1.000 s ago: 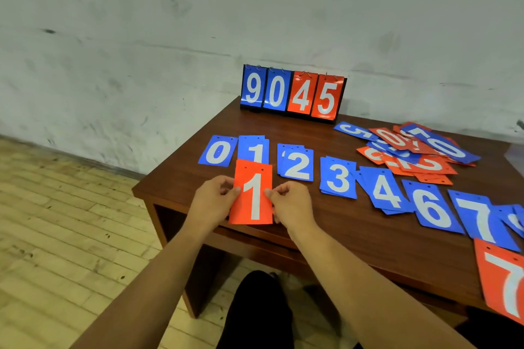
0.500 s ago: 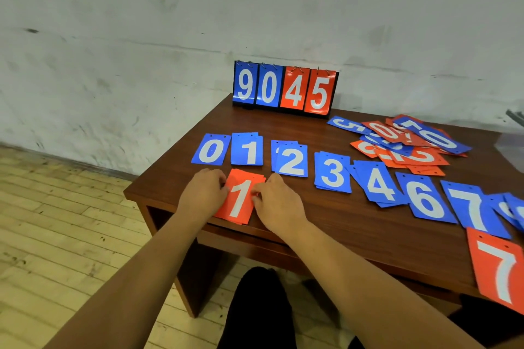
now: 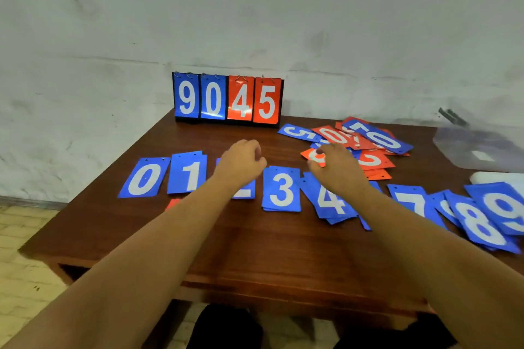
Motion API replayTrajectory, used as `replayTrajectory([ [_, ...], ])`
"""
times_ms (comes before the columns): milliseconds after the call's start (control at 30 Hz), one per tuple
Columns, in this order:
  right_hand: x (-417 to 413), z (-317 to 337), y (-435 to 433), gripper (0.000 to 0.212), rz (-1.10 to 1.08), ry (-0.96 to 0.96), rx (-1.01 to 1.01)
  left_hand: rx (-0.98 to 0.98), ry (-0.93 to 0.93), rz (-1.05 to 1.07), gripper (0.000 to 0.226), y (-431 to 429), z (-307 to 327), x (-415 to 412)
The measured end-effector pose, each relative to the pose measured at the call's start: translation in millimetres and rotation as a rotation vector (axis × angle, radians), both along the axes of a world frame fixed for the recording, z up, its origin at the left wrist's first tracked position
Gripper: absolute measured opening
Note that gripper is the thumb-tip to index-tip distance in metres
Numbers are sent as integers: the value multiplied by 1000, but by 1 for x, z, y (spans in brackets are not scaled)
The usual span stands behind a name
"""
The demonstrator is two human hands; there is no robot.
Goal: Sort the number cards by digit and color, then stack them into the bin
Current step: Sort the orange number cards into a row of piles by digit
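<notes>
A row of blue number cards lies across the brown table (image 3: 255, 244): 0 (image 3: 144, 178), 1 (image 3: 190, 173), a 2 (image 3: 245, 192) mostly under my left arm, 3 (image 3: 282, 190), 4 (image 3: 330, 202), 7 (image 3: 412, 201), 8 (image 3: 479, 224) and 9 (image 3: 507, 210). A sliver of the orange 1 card (image 3: 173, 202) shows beside my left forearm. My left hand (image 3: 243, 161) hovers over the 2 with loosely curled fingers and holds nothing. My right hand (image 3: 337, 167) reaches the mixed pile (image 3: 374, 139); its thumb lies on an orange card (image 3: 312, 155), and its fingers are hidden.
A flip scoreboard (image 3: 226, 98) reading 9 0 4 5 stands at the table's back edge against the wall. A clear plastic bin (image 3: 479, 147) sits at the far right with a white object (image 3: 496, 178) in front of it. Wooden floor lies to the left.
Both hands let go of the orange 1 card near the front left edge and moved away from me; the right hand went to the mixed pile. The view tilted right, bringing the bin in.
</notes>
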State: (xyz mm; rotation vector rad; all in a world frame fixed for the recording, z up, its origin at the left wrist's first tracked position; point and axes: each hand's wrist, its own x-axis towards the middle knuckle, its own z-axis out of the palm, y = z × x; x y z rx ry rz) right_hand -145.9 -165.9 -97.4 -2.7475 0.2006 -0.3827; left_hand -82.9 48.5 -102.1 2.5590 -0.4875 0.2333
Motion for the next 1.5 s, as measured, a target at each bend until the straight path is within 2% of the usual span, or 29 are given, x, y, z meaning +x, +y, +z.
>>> replayTrajectory([
  [267, 32, -20, -79, 42, -113, 157, -20, 95, 82, -145, 23, -113, -29, 63],
  [367, 41, -30, -93, 42, -105, 173, -43, 113, 140, -60, 50, -142, -40, 89],
  [433, 46, -37, -99, 43, -90, 206, -47, 240, 139, 4, 68, -155, -46, 103],
  [567, 53, -46, -108, 48, -78, 219, -102, 286, 189, -22, 51, -167, -47, 116],
  [667, 55, -46, -111, 51, -68, 214, -178, 164, 276, -14, 29, -157, -39, 116],
  [733, 55, -45, -110, 43, -36, 196, -226, -4, 290, 42, 14, -140, -28, 113],
  [833, 56, -43, -107, 32, 10, 185, -283, -331, 310, 138, 11, -107, -4, 99],
  [900, 54, -40, -106, 27, -12, 157, -302, -483, 322, 176, 9, -88, 9, 83],
  [967, 46, -35, -105, 23, -78, 12, -330, -559, 356, 209, 6, -74, 16, 64],
  [1067, 24, -18, -95, 20, -163, -336, -378, -732, 517, 215, 10, -64, 16, 31],
  [1133, 5, -2, -83, 21, -142, -446, -303, -874, 620, 221, 17, -61, 13, 10],
  [1200, -16, 12, -70, 24, -107, -456, -120, -983, 682, 194, 17, -59, 7, -10],
  [1333, -56, 26, -50, 16, 5, -436, 495, -1136, 743, 195, 27, -56, -3, -44],
  [1400, -74, 27, -43, 17, 0, -400, 784, -1180, 756, 196, 25, -53, -4, -60],
  [1500, -90, 20, -39, 8, -57, -313, 901, -1217, 766, 157, 24, -48, -7, -80],
])
